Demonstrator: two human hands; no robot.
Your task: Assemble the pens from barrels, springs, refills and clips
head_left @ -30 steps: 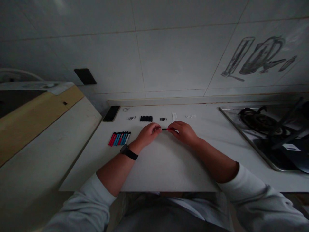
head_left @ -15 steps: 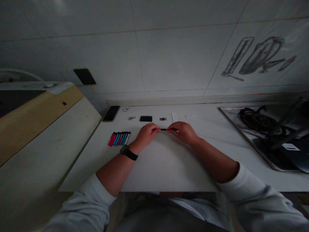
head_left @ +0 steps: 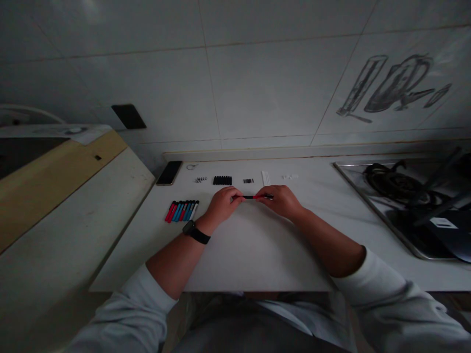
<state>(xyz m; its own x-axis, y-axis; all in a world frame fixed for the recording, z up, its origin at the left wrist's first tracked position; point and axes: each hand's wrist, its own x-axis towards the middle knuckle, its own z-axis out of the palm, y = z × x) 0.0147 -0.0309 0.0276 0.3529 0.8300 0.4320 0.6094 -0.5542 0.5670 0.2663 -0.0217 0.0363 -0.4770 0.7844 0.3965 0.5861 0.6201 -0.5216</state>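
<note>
Both hands hold one thin red and black pen (head_left: 253, 197) level above the white counter (head_left: 250, 245). My left hand (head_left: 222, 205), with a black watch on its wrist, pinches the pen's black left end. Fingers of my right hand (head_left: 281, 200) close around the red right end. To the left a row of several red and blue pens (head_left: 182, 211) lies side by side. Behind the hands lie small springs (head_left: 200, 180), a row of black caps (head_left: 222, 180), small dark parts (head_left: 248, 181), white tubes (head_left: 265, 177) and small white bits (head_left: 290, 177).
A dark phone (head_left: 170, 172) lies at the counter's back left corner. A gas hob (head_left: 412, 201) with a black grate takes up the right side. A wooden board (head_left: 55, 176) slopes at the left. A tiled wall stands behind.
The pen between my hands has shifted very slightly; its right tip now shows a little beyond my right fingers. The hands stay in nearly the same place.
</note>
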